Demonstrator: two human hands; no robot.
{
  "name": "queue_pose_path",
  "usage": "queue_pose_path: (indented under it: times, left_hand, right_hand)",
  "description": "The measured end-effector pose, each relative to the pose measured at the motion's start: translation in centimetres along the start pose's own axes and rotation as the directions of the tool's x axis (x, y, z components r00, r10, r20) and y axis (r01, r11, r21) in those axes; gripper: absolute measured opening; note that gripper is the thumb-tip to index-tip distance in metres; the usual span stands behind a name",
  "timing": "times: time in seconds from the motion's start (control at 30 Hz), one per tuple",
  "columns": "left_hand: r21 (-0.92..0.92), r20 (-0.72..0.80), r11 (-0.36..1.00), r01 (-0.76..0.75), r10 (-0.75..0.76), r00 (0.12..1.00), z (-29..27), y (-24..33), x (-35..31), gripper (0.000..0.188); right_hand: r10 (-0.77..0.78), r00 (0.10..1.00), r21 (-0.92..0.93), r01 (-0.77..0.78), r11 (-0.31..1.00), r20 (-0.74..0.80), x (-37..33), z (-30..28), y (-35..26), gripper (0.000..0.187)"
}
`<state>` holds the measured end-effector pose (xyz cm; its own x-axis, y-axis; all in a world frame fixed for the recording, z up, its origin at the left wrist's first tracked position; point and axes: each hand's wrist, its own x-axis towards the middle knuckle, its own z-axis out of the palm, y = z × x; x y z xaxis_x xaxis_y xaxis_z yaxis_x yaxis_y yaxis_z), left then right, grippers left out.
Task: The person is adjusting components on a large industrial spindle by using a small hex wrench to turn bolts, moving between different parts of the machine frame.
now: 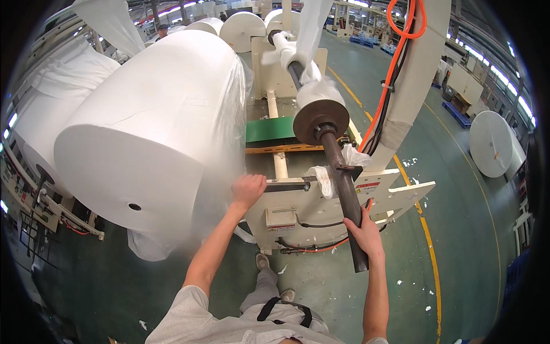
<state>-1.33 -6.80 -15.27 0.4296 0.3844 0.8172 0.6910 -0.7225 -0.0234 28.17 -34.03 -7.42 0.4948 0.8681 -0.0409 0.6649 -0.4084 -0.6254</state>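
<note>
A long dark metal shaft (342, 192) slants toward me over the cream machine frame (332, 209). It carries a brown round flange (321, 122) and, beyond that, loosely wound white sheet material (321, 94). My right hand (366, 234) is wrapped around the shaft near its close end, with the fingers partly hidden. My left hand (248, 190) is closed on the end of a dark lever (283, 187) along the top of the frame. Just left of that hand stands a huge white roll (137, 126), with clear plastic film (232, 109) hanging on its side.
A cream post (421, 74) with orange and black hoses (385, 103) rises on the right. Another large white roll (491, 143) lies farther right on the green floor. White scraps dot the floor near a yellow line (431, 261). More rolls (243, 31) stand behind.
</note>
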Motion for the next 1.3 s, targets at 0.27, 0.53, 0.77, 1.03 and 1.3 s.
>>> queue_pose_path:
  times: [0.27, 0.53, 0.77, 1.03, 1.3]
  left_hand:
    - [0.003, 0.003, 1.000, -0.003, 0.003, 1.000, -0.03, -0.13, -0.08, 0.025]
    - [-0.004, 0.004, 1.000, -0.006, 0.006, 1.000, -0.11, 0.01, 0.01, 0.025]
    - [0.000, 0.006, 1.000, -0.011, 0.011, 1.000, -0.03, -0.08, -0.06, 0.025]
    - [-0.015, -0.035, 1.000, -0.004, 0.003, 0.999, 0.23, -0.05, -0.15, 0.028]
    - [-0.020, 0.001, 1.000, 0.021, -0.021, 1.000, 0.15, 0.08, -0.26, 0.024]
  right_hand:
    - [0.017, 1.000, -0.004, -0.017, 1.000, 0.007, -0.12, -0.07, -0.38, 0.089]
    - [0.026, 0.999, 0.000, -0.026, 1.000, 0.019, -0.12, -0.22, -0.44, 0.089]
    - [0.000, 1.000, 0.000, 0.000, 1.000, -0.005, -0.04, 0.07, 0.03, 0.088]
    - [-0.003, 1.000, 0.008, 0.003, 1.000, -0.001, -0.09, -0.02, -0.15, 0.088]
    - [-0.016, 1.000, 0.016, 0.016, 1.000, 0.000, -0.17, -0.15, -0.18, 0.086]
